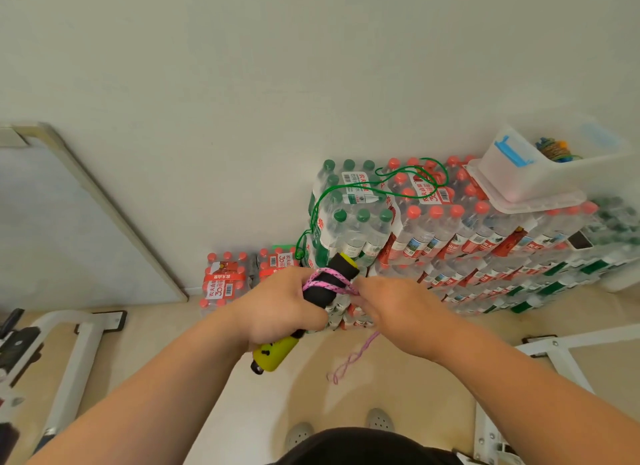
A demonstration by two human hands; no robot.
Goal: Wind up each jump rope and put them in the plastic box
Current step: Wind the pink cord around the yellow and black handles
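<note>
My left hand (280, 305) grips the black and yellow-green handles (277, 352) of a jump rope, held together. Its pink cord (327, 281) is looped around the handles near their top. My right hand (388, 305) pinches the pink cord just right of the handles, and the loose end (353, 359) dangles below toward the floor. A green jump rope (381, 179) lies draped over the stacked water bottle packs. The clear plastic box (540, 168) sits on top of the packs at the right, with a wound rope (554, 149) inside it.
Shrink-wrapped water bottle packs (450, 232) are stacked against the white wall. White metal frames (69, 353) stand on the floor at left, and another frame (554, 360) at right. A leaning board (52, 222) is at the left. My shoes (346, 426) show below.
</note>
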